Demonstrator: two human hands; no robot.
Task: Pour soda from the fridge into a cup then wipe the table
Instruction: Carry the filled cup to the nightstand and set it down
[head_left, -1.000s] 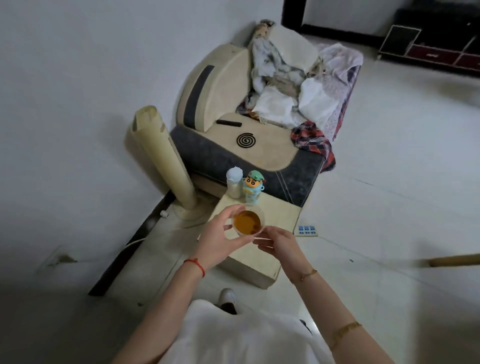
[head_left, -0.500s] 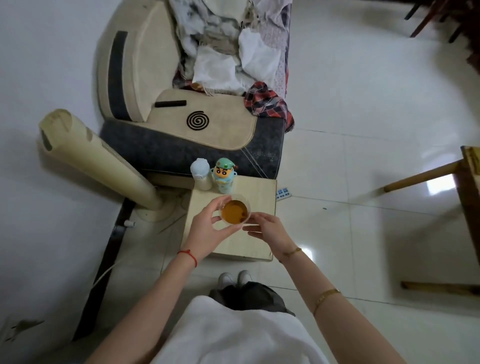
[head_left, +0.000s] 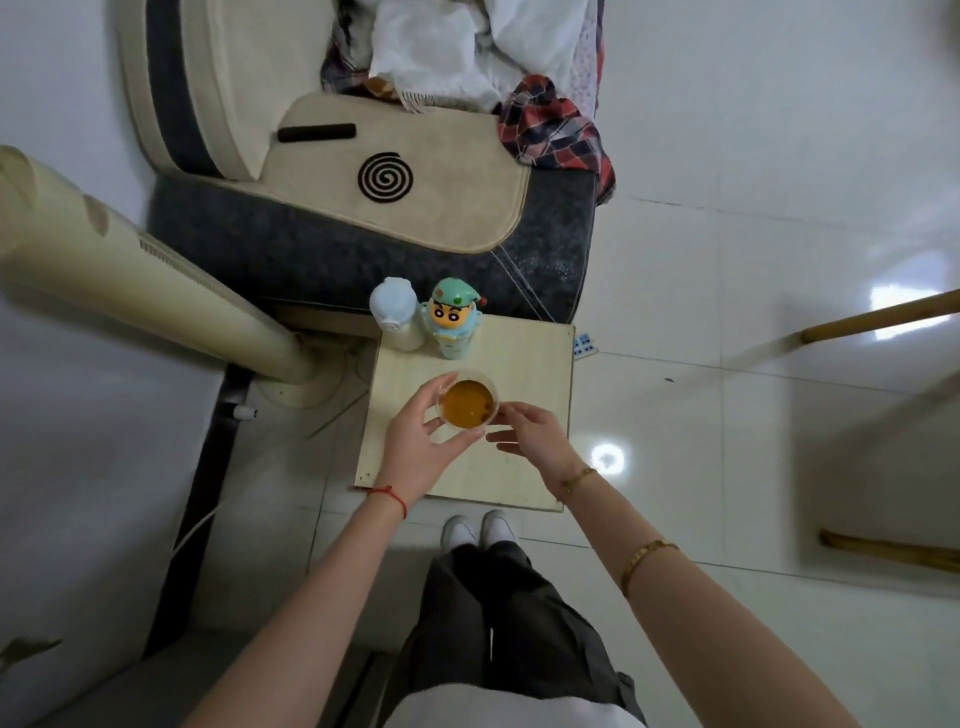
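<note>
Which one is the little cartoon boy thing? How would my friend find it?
Find the small pale wooden table in front of the grey and cream sofa. At its far edge, by the sofa, two things stand side by side. The cartoon bottle is the right one, with a green hat and a drawn face; the white bottle beside it is plain.

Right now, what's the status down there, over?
Left hand cradling the cup of orange soda, fingers around its side. Right hand open, fingertips at the rim. Cup over the small table; cartoon bottle and white bottle stand behind.
</note>
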